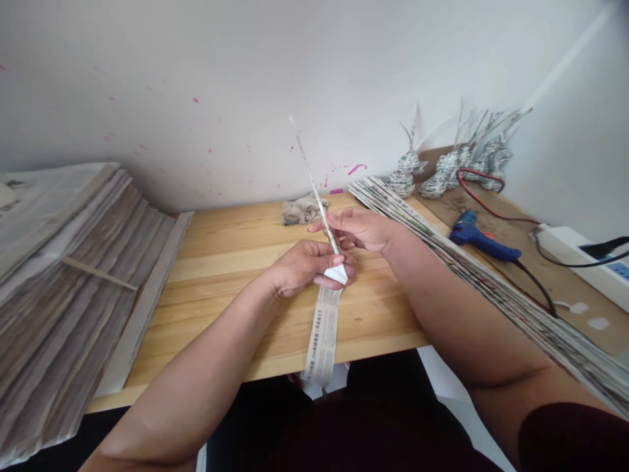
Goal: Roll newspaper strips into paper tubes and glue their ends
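Observation:
A newspaper strip [322, 328] hangs from my hands over the table's front edge, its upper part rolled into a thin paper tube [314, 183] that points up and slightly left. My left hand [312, 265] is closed on the strip where it narrows into the tube, thumb on top of a white folded part. Just above, my right hand [361, 228] has its fingers and thumb round the tube's lower end. Some of the right fingertips are hidden behind the tube and the left hand.
Stacked newspaper strips [63, 314] fill the left side. A crumpled cloth [301, 210] lies near the wall. To the right are a long bundle of paper tubes [442, 255], a blue glue gun [479, 241], a power strip [584, 255] and several woven paper figures [445, 174].

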Tool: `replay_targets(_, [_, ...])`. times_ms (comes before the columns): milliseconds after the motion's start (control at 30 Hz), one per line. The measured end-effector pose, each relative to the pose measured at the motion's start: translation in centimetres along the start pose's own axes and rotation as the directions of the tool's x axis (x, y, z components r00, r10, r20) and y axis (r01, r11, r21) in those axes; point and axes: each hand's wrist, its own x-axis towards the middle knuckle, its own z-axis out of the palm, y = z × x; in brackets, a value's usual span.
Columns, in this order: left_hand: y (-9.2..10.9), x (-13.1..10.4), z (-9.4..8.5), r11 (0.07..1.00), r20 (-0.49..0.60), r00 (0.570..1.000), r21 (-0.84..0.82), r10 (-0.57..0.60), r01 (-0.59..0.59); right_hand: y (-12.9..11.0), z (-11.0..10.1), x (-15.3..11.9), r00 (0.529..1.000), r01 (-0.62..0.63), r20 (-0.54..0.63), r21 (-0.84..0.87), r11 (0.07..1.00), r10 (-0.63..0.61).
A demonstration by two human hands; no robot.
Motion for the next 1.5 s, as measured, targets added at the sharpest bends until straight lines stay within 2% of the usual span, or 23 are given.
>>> replay_targets(67, [0.0,0.0,0.1,1.000,-0.003,1.000,0.001,-0.001,0.001,0.0,-0.2,-0.1,0.998,-0.024,0.059,-0.017,1.000,0.024])
replay_targets(100, [0.0,-0.1,0.1,1.000,-0.003,1.000,0.003,-0.002,0.002,0.1,-0.3,0.0,0.998,-0.028,0.052,-0.012,1.000,0.029])
replay_targets(267, [0.0,-0.1,0.0,1.000,0.011,1.000,0.013,-0.002,0.002,0.5,-0.2,0.5,0.996,-0.035,-0.078,0.038,0.999,0.037])
replay_targets(467, [-0.1,0.0,-0.1,1.000,0.017,1.000,-0.002,-0.009,0.009,0.2,-0.3,0.1,0.996,-0.033,0.077,-0.011,0.999,0.034])
replay_targets(600, [-0.2,0.1,-0.1,1.000,0.004,1.000,-0.005,-0.006,0.006,0.0,0.1,0.1,0.997,-0.020,-0.074,-0.077,0.997,0.015])
replay_targets(667, [-0.2,0.1,-0.2,1.000,0.006,1.000,-0.002,-0.006,0.006,-0.1,0.3,0.1,0.994,-0.014,-0.112,-0.086,0.996,0.004])
replay_targets(833, [0.1,-0.2,-0.3,1.000,0.062,0.998,-0.013,-0.016,0.017,-0.2,-0.1,-0.4,0.995,-0.014,0.102,-0.007,1.000,0.015])
replay_targets(900, [0.2,-0.2,-0.2,0.999,0.086,0.996,-0.026,-0.026,0.028,-0.1,-0.3,-0.5,0.992,-0.017,0.125,0.013,1.000,0.016])
replay_targets(1033, [-0.1,-0.1,0.0,0.999,0.073,0.997,-0.023,-0.021,0.023,0.2,-0.3,-0.2,0.998,0.012,0.057,0.036,0.999,-0.014])
replay_targets(1200, [-0.4,0.2,-0.3,0.999,0.037,0.999,0.034,0.025,-0.027,-0.2,0.2,0.0,0.991,0.088,-0.099,0.012,0.996,-0.086])
replay_targets(1267, [-0.5,0.3,-0.6,0.998,0.035,0.999,0.056,0.037,-0.039,-0.5,0.0,-0.3,0.995,0.087,-0.053,0.000,0.996,-0.087])
replay_targets(1400, [-0.6,0.3,-0.9,0.998,0.055,0.998,0.052,0.023,-0.026,-0.6,-0.9,-0.8,0.986,0.024,0.166,-0.076,0.997,-0.011])
replay_targets(1500, [-0.5,0.3,-0.8,0.999,0.065,0.998,0.036,0.019,-0.022,-0.1,-1.3,-0.5,0.987,0.008,0.158,-0.093,0.996,0.006])
